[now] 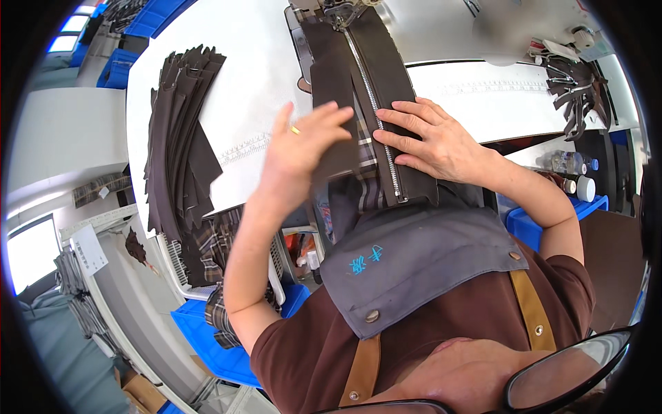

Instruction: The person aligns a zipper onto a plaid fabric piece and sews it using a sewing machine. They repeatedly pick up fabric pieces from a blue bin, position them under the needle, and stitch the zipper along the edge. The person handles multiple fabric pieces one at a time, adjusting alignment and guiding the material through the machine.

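A long metal zipper [363,76] lies lengthwise on dark brown fabric [389,65]. Its far end runs under the presser foot of a sewing machine [336,15]. My right hand [434,141] rests flat on the fabric, fingers spread, their tips by the zipper teeth. Over the left brown flap hovers my left hand [300,148], slightly blurred, with a ring on one finger. Its fingers are stretched out and apart; whether they touch the flap is hard to tell. Plaid lining [367,155] shows between the flap and the zipper, and the near end hangs toward my lap.
A stack of brown fabric strips [181,131] lies on the white table [248,69] at left. Loose zippers [578,90] are bunched at the far right. Below stand a white basket [176,265] with plaid cloth, a blue bin [221,352], and bottles [569,163] at right.
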Motion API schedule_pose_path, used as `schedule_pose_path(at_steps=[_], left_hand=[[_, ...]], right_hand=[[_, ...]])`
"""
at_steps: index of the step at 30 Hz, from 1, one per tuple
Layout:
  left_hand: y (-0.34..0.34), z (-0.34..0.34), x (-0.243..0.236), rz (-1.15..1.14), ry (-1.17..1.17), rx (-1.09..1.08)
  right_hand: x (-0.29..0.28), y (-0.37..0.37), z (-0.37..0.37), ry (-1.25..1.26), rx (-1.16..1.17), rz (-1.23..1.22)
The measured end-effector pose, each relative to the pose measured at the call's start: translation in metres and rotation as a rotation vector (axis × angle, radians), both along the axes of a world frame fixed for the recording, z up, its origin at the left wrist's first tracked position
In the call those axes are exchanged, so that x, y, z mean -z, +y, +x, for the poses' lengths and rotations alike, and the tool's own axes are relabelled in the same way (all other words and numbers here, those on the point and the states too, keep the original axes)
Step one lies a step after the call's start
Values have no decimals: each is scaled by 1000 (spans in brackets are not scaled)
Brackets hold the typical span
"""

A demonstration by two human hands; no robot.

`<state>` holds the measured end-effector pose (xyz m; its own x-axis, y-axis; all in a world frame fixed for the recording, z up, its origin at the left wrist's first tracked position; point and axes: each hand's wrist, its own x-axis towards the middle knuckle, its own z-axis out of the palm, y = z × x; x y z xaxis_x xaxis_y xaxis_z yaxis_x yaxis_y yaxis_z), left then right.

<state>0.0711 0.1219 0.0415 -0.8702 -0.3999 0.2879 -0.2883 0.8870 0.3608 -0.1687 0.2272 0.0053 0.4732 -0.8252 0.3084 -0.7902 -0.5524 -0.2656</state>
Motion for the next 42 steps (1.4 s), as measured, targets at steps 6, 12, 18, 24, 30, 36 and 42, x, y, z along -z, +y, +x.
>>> schedule_pose_path(at_steps=[6,12,18,24,30,36,42], left_hand=[[7,-3,28,85,-56,5],[10,-6,22,62,-98,-8],[9,-5,21,1,-116,5],[3,-5,3,-138,241,-124],[9,-22,7,-164,86,21],[7,-25,23,-112,79,47],[8,-24,23,-118,57,49]], right_hand=[[-2,0,-2,27,3,-50],[-1,1,-4,18,-7,-37],[1,0,-3,24,-32,-6],[-2,-2,-7,10,-67,5],[-7,-7,-8,-1,-137,44],[-5,-8,-9,-38,-145,51],[-8,-9,-10,-55,-153,56]])
